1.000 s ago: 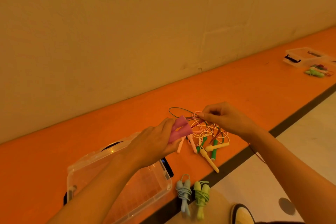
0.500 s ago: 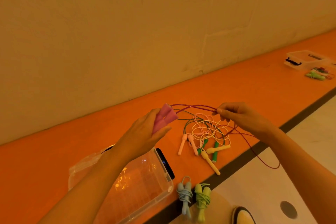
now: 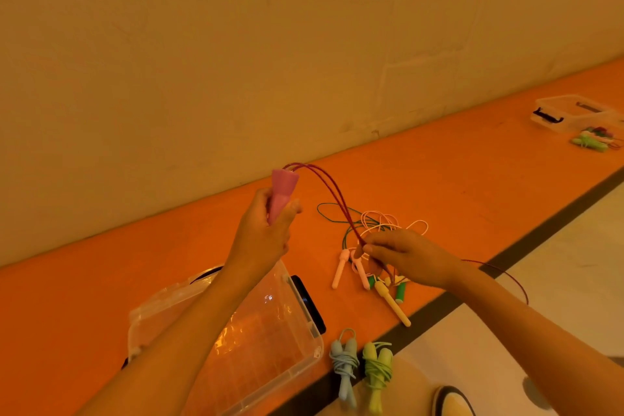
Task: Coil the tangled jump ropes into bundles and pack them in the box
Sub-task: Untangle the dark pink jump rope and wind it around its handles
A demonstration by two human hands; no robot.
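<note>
The dark red rope (image 3: 326, 189) is arching out of two pink handles (image 3: 283, 191), which the left hand (image 3: 266, 236) is gripping together, upright, above the far side of the clear box (image 3: 305, 314). The right hand (image 3: 405, 253) is pinching both strands of that rope between thumb and fingertips, to the right of the box and lower than the handles. Past the wrist the rope is trailing in a thin loop over the edge of the orange desk (image 3: 472, 186).

Under the right hand, a tangle of ropes (image 3: 374, 226) is lying on the desk, with thin green, pale pink and cream cords crossing one another. Two pale pink handles (image 3: 339, 268) are pointing toward the near edge, alongside one yellow handle (image 3: 391, 300) and one green handle (image 3: 400, 292). The hand is hiding the rest, so the number of ropes there is hard to tell.

The box is sitting open, with a black latch (image 3: 309, 302) on its right end. The desk is showing through its clear bottom, and the left forearm is covering part of it. Just off the box's near right corner, two coiled bundles are lying side by side, a blue bundle (image 3: 344, 361) and a light green bundle (image 3: 378, 361).

Far to the right of the box, a second clear box (image 3: 570, 111) is sitting with a small heap of ropes (image 3: 594, 142) beside it, too small to count. A shoe tip (image 3: 452, 402) is being cut off by the bottom edge.
</note>
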